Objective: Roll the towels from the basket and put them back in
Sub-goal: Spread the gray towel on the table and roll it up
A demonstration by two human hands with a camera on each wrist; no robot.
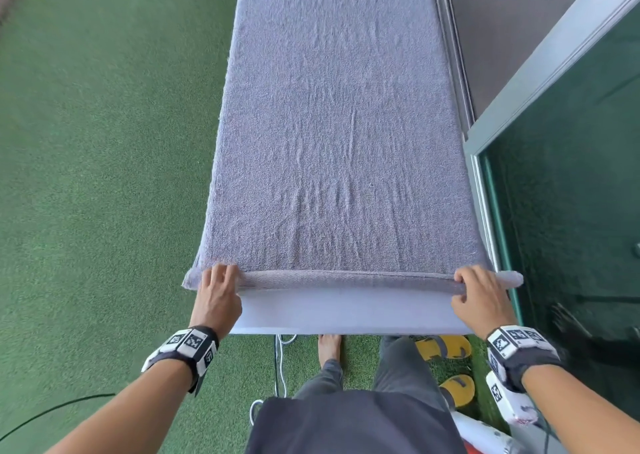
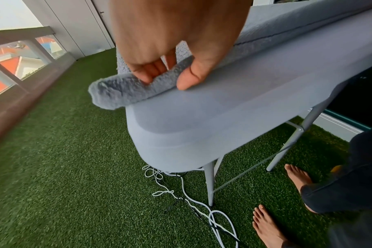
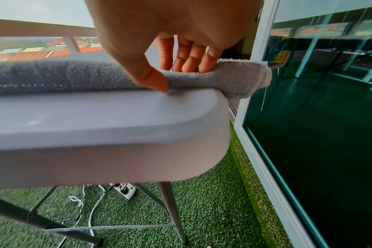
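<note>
A long grey towel (image 1: 332,124) lies flat along a narrow grey table (image 1: 346,311), its near edge turned over into a thin roll (image 1: 346,279). My left hand (image 1: 218,284) pinches the roll's left end (image 2: 125,90) between thumb and curled fingers (image 2: 151,72). At the right end (image 3: 234,80), my right hand (image 1: 478,289) grips the roll the same way, thumb (image 3: 155,80) at the front and fingers on top. Both ends of the roll overhang the table's sides. No basket is in view.
Green artificial turf (image 1: 104,176) covers the floor. A glass wall with a pale frame (image 1: 554,176) runs close along the table's right side. White cables (image 2: 181,193) and a power strip (image 3: 127,190) lie under the table. Yellow sandals (image 1: 446,348) and my bare feet (image 2: 297,176) are nearby.
</note>
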